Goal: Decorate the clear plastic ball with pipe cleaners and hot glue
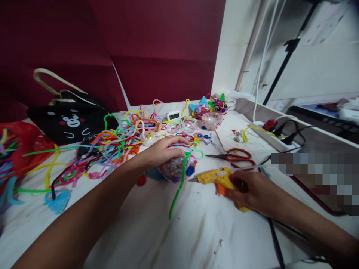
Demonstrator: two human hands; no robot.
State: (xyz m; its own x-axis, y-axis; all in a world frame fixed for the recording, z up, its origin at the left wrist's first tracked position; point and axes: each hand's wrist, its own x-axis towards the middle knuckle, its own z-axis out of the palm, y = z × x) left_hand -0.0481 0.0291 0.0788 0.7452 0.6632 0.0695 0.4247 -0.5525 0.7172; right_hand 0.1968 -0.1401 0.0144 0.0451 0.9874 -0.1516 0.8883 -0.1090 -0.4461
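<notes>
My left hand is wrapped over a clear round ball trimmed with coloured fuzzy strips and a blue button-like piece. A green pipe cleaner runs down the ball's front, its lower end hanging past it over the table. In my right hand is a yellow hot glue gun with an orange trigger, its metal nozzle pointing left, close to the ball's right side. Whether the nozzle touches the ball I cannot tell. Red-handled scissors lie just behind the glue gun.
Tangled pipe cleaners cover the back left, beside a black bag and a red plastic bag. Decorated cat-like balls, clear plastic pieces and a small digital clock stand behind. A power strip with cords is at right.
</notes>
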